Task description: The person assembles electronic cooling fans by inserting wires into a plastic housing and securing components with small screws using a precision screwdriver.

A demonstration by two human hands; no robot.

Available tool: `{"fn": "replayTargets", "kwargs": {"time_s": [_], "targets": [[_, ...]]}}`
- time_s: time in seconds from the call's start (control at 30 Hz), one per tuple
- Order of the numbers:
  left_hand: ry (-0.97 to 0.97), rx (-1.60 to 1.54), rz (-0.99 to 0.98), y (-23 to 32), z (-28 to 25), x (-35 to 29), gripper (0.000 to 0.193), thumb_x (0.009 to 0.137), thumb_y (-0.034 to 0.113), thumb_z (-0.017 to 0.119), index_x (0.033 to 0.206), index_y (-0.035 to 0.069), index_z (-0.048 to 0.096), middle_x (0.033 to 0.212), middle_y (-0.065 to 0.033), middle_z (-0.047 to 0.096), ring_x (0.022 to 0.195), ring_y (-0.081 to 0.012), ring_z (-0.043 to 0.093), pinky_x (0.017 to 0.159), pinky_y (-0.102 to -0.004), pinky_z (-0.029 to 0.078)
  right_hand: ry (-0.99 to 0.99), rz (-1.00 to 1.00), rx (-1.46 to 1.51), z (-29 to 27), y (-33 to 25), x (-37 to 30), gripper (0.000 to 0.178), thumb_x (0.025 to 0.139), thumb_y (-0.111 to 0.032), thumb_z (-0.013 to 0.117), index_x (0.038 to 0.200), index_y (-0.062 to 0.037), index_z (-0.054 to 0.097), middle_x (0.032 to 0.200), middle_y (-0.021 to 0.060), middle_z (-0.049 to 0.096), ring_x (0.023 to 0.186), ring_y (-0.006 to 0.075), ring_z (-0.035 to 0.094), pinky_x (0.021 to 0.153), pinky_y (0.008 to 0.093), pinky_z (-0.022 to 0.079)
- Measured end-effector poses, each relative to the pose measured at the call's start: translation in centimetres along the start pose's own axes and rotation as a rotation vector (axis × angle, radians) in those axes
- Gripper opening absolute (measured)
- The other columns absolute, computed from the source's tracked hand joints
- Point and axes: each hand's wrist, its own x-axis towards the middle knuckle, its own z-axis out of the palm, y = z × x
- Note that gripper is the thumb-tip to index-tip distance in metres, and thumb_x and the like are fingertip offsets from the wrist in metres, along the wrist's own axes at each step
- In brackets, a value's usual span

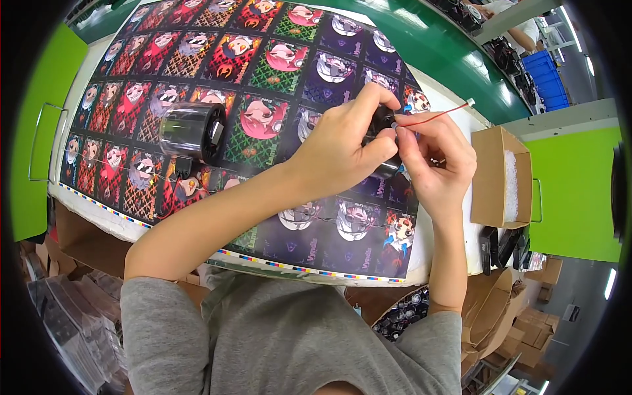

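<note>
1. Your left hand point(345, 141) is curled around a glossy black, rounded housing point(390, 166), its index finger bent over the top and its thumb underneath. Your hands cover much of the part, so its full shape cannot be told.

2. Your right hand point(440, 155) has its thumb and index fingertip drawn narrowly together at the housing, seemingly pinching the near end of a thin red wire point(431, 120). The exact contact is too small to make out.

3. The housing sits between your two hands, over the right half of a large printed sheet point(309, 247) of colourful cartoon figures that covers the white worktable.

4. As far as can be judged, the wiring on this piece is partway along: the wire reaches the housing, but whether it is fixed there is hidden by your fingertips. The small white plug point(471, 103) at its far end sticks out free, joined to nothing.

5. A second glossy black cylinder point(186, 130) lies on its side on the sheet, left of your left forearm, with neither hand on it. Whether it is finished or waiting cannot be told.

6. Right of your right hand stands an open brown cardboard box point(483, 178) holding small whitish pieces point(511, 187).
</note>
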Motion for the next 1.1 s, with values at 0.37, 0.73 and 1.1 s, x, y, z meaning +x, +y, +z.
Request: {"fn": "replayTargets", "kwargs": {"time_s": [0.37, 0.73, 1.1], "targets": [[-0.010, 0.148, -0.001, 0.6, 0.0, 0.1, 0.025, 0.074, 0.010, 0.052, 0.093, -0.003, 0.041, 0.077, -0.0203, 0.054, 0.074, -0.0351, 0.054, 0.066, -0.0408, 0.044, 0.014, -0.151, -0.146, -0.1, 0.0, 0.0, 0.013, 0.068, 0.005, 0.063, 0.080, -0.0010, 0.063, 0.077, 0.0059, 0.061, 0.054, 0.0094, 0.055, 0.045, 0.0207, 0.043], [-0.016, 0.141, -0.047, 0.7, -0.7, 0.4, 0.022, 0.076, 0.008, 0.051, 0.093, -0.002, 0.041, 0.069, -0.0175, 0.054, 0.065, -0.0342, 0.055, 0.061, -0.0403, 0.044, -0.159, 0.157, 0.098, -1.7, -1.0, 0.6, 0.034, 0.073, 0.001, 0.055, 0.106, -0.0002, 0.058, 0.079, 0.0035, 0.058, 0.053, 0.0052, 0.043, 0.045, 0.0187, 0.032], [0.008, 0.303, 0.014, 1.0, -0.6, 0.3, 0.024, 0.077, 0.005, 0.049, 0.098, -0.002, 0.042, 0.084, -0.0184, 0.054, 0.074, -0.0312, 0.056, 0.065, -0.0353, 0.044, -0.134, -0.164, -0.314, -1.1, -1.0, 0.0, 0.030, 0.071, 0.010, 0.057, 0.098, -0.0011, 0.062, 0.065, 0.0079, 0.053, 0.055, 0.0144, 0.049, 0.048, 0.0241, 0.038]]}}
